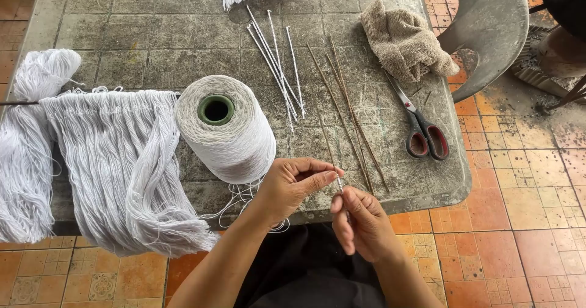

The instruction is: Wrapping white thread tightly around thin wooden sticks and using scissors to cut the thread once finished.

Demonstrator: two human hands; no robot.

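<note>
My left hand (pixel 292 184) pinches white thread at the tip of a thin stick (pixel 340 184) near the table's front edge. The lower part of that stick is gripped by my right hand (pixel 361 222), just below and to the right. Thread runs from my hands back to a large cone of white yarn (pixel 227 128) lying on its side, green core facing up. Several thread-wrapped white sticks (pixel 278 64) lie fanned out behind the cone. Bare brown sticks (pixel 348 109) lie beside them.
Red-handled scissors (pixel 421 131) and a beige rag (pixel 404 39) lie at the right of the worn stone table (pixel 140 33). A fringe of white yarn (pixel 122 161) hangs over the left front edge, next to a yarn hank (pixel 27 149). A grey plastic chair (pixel 488 21) stands behind on orange tiles.
</note>
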